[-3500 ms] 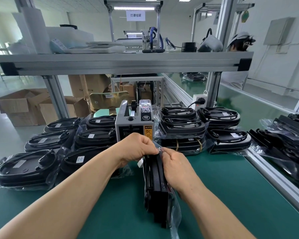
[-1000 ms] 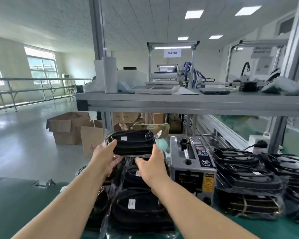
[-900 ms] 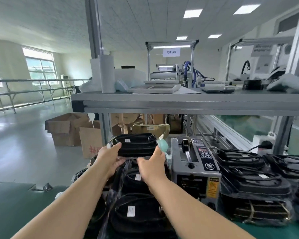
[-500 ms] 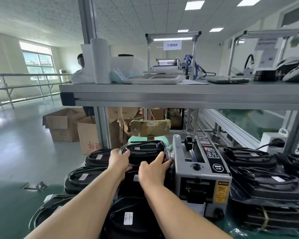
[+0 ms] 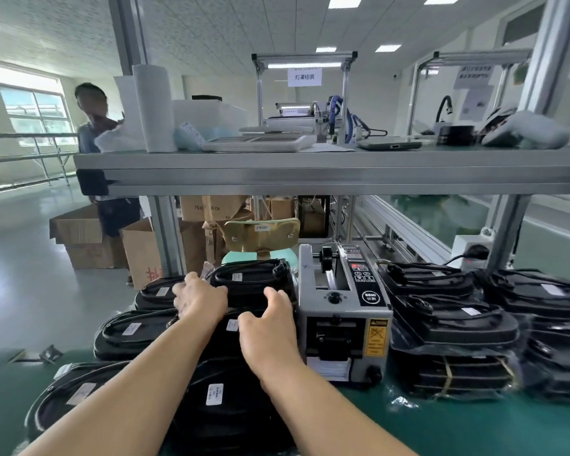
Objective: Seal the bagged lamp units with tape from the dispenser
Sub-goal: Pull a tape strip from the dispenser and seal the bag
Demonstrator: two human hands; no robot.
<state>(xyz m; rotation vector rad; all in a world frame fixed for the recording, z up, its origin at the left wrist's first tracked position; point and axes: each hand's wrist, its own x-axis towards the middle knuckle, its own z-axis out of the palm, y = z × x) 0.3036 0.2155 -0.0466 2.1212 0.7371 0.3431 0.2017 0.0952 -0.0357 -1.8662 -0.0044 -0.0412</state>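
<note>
Both hands were on the top lamp (image 5: 254, 284), a black unit in a clear bag lying flat on the pile just left of the tape dispenser (image 5: 342, 311), with more bagged lamps beneath it and further left on the green bench (image 5: 474, 429). The left hand (image 5: 199, 299) lay over the lamp's near-left corner with its fingers bent down across the edge; whether they were clamped on the bag or only resting there could not be told. The right hand (image 5: 267, 327) sat at the near-right edge, close beside the dispenser's side, its fingers loose and apart, touching the bag but not closed round it. Judging by how the lamp sat level on the pile, this looked like the setting-down step, a finished unit being parked on the done side. More bagged lamps stood in the stacks on the right (image 5: 448, 324), touching the dispenser's other side, and those seemed the likely supply. The next move would call for both hands to come off the pile without dragging the slippery bag askew, then a reach across the dispenser for a fresh unit and a strip of tape from the slot low on its front. A metal shelf (image 5: 309, 172) ran overhead, and beyond it a person (image 5: 92, 126) stood near some cardboard boxes (image 5: 79, 238).
</note>
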